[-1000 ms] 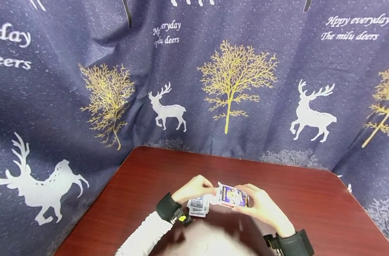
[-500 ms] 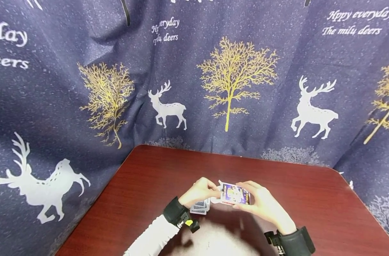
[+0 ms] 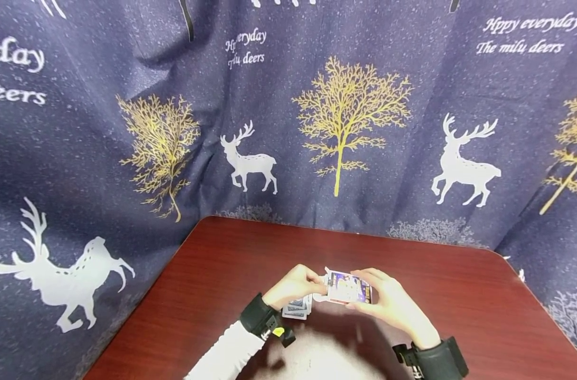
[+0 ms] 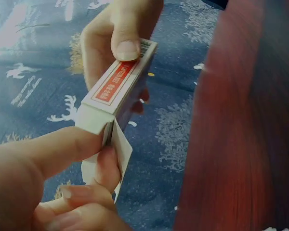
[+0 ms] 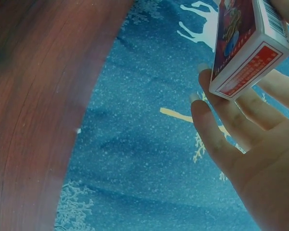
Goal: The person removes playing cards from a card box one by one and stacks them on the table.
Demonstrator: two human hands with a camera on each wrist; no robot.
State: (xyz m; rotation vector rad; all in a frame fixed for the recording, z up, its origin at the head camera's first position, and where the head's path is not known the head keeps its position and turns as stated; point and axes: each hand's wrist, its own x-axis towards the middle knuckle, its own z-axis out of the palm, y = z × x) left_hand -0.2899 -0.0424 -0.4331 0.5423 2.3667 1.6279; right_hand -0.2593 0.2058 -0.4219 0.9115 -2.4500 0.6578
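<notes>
Here, card box (image 3: 347, 288): right hand (image 3: 388, 306) fingers wrapped around it; left hand (image 3: 295, 285) pinches open flap (image 4: 119, 156). Keep box steady; loose cards (image 3: 297, 307) on table (image 3: 459, 295).

Card box (image 3: 347, 288): white with red side panel, purple-and-yellow printed face. Surface (image 3: 459, 295): dark reddish-brown wood grain. Curtain (image 3: 127, 79): navy, speckled, with white deer, gold trees, white lettering.
</notes>
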